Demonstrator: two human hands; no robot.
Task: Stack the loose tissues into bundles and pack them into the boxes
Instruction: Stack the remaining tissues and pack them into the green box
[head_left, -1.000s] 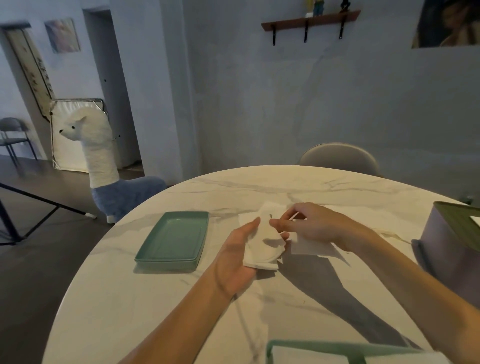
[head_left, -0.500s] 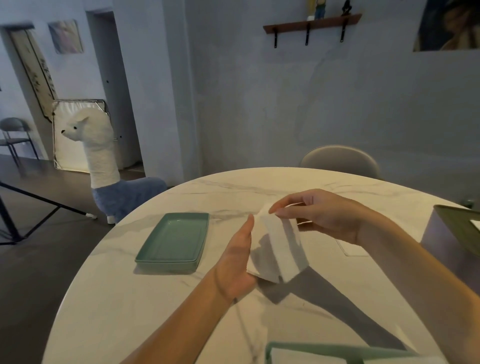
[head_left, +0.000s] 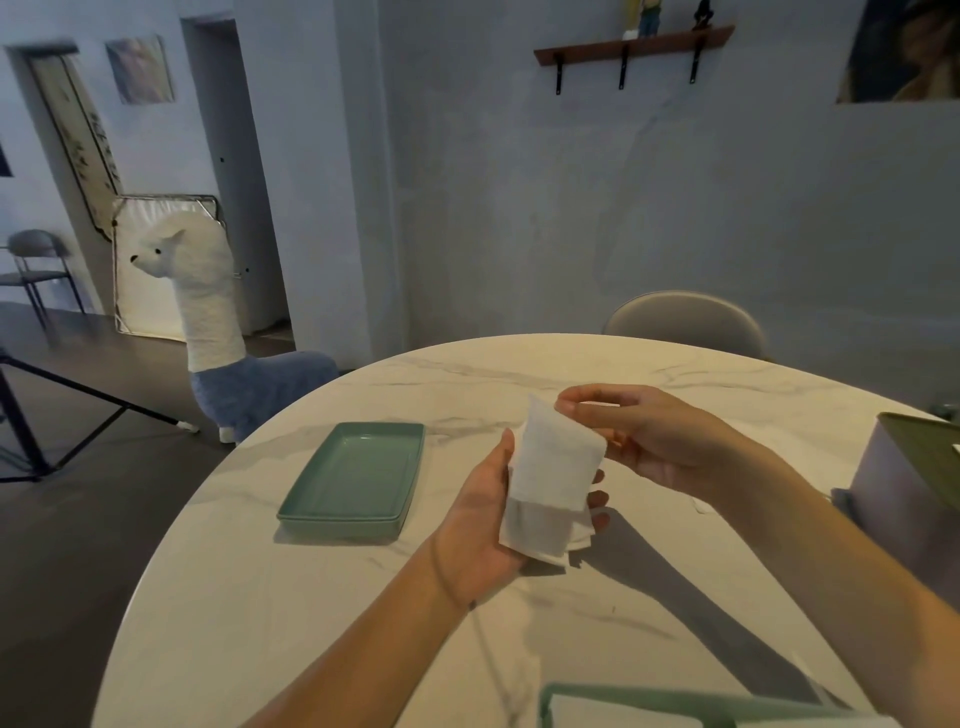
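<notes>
The left hand (head_left: 483, 525) cupped the tissue bundle (head_left: 550, 483) in its palm while the right hand (head_left: 649, 441) pinched its top corner; loose sheets at the bottom could slip out.

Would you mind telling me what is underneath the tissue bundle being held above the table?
The left hand cradles the tissue bundle from below, fingertips showing past its right edge. The palm is covered. Beneath lies the marble table.
</notes>
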